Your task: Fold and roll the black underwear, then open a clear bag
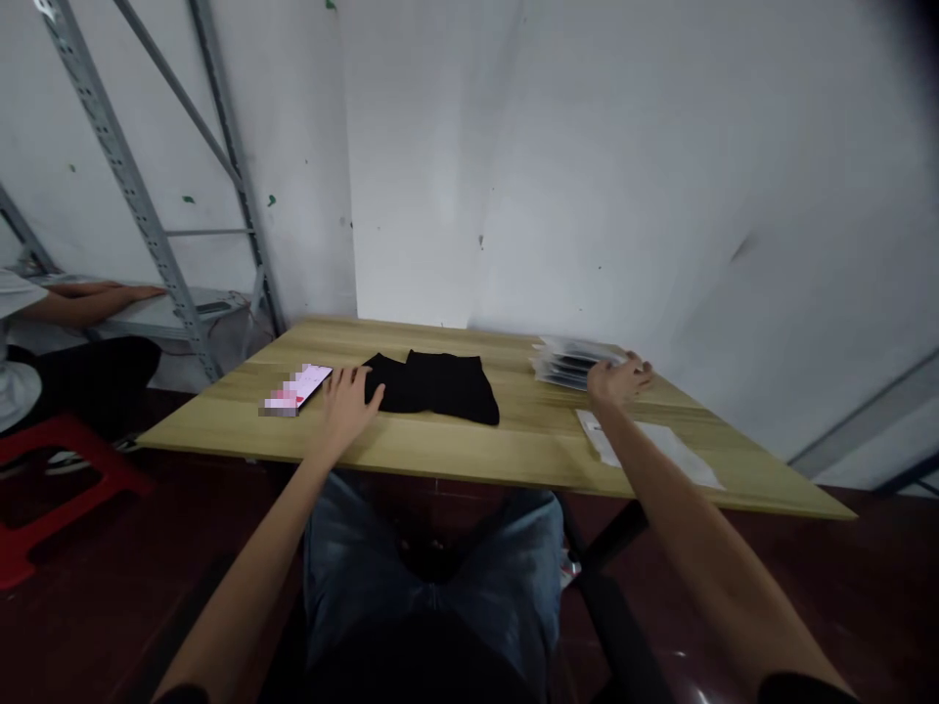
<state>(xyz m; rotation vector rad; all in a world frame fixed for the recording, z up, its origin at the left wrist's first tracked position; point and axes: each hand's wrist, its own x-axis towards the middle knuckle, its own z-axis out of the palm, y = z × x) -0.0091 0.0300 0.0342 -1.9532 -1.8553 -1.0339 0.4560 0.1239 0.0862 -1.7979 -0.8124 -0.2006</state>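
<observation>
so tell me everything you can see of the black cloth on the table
The black cloth is plain and dark, with no print visible, and looks like soft fabric. It lies flat on the wooden table, wider than it is deep, with a step in its far edge and a rounded near right corner. The person's left hand is at its left end, thumb overlapping it in view; firm contact can't be confirmed.

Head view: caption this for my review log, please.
Left hand beside a phone, at the edge of black cloth; right hand by a stack of packets.
</observation>
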